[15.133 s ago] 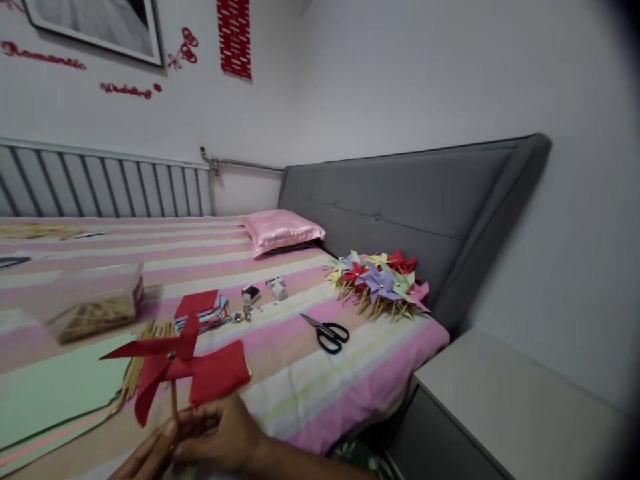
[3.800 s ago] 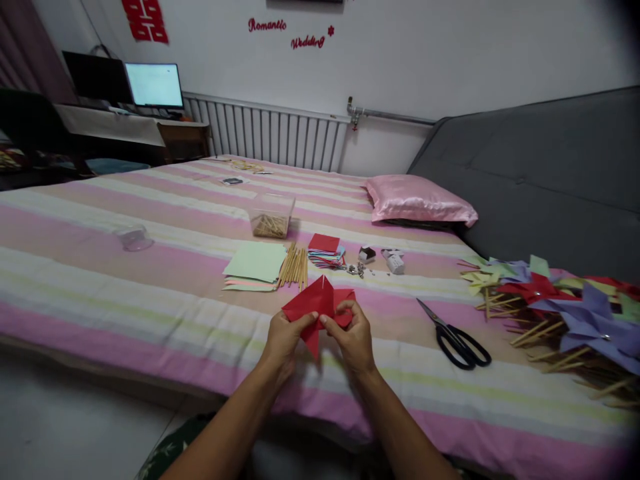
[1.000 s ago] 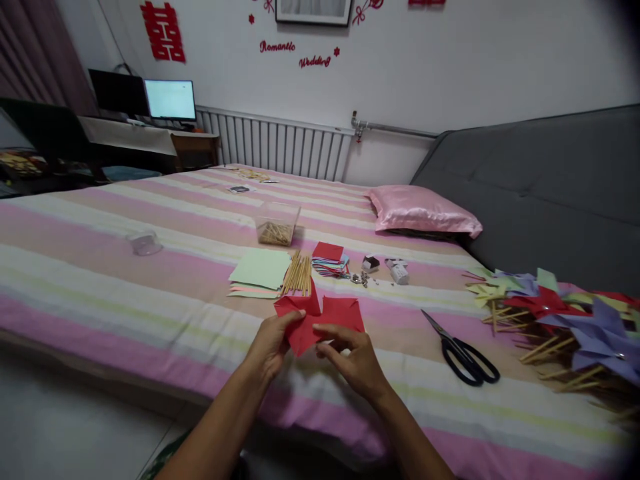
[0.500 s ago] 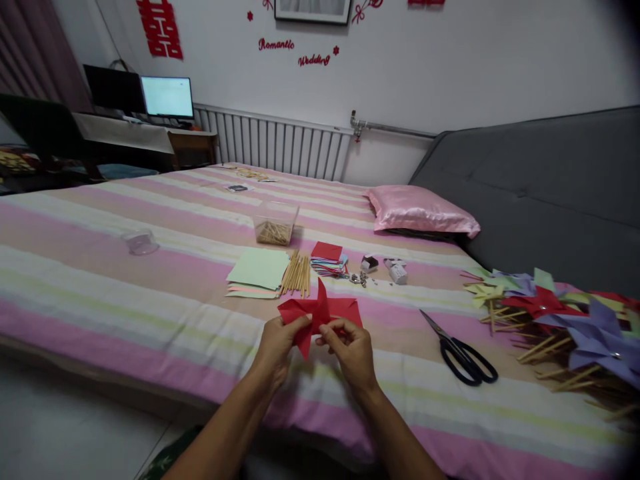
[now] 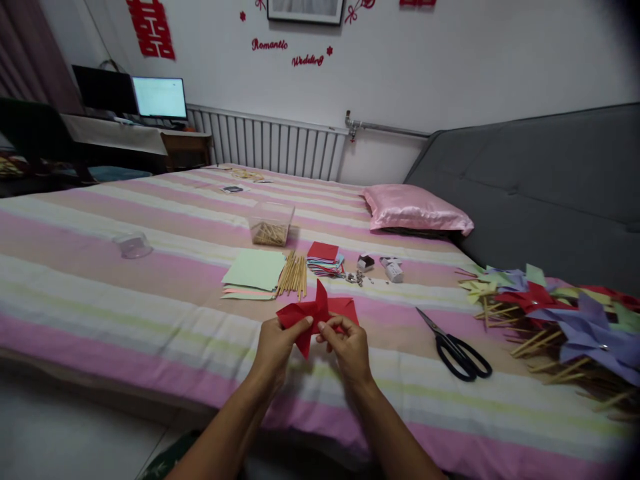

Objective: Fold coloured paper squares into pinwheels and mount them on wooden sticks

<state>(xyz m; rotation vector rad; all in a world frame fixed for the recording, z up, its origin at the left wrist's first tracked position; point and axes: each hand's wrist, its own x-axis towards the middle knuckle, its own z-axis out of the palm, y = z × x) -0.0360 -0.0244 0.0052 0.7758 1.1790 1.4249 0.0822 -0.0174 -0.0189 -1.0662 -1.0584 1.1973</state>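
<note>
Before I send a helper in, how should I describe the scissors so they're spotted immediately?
On the striped bed, look between the person's right hand and the heap of pinwheels. The scissors lie there, set apart from the coloured pinwheels by black looped handles and a pointed metal end.

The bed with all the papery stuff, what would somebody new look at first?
Probably the heap of colorful paper pinwheels on the right, in front of the gray headboard. The bright red folded paper, pinched between the left hand and right hand in the front middle, might catch the eye too. Farther back, the shiny pink pillow stands out near the headboard.
</note>
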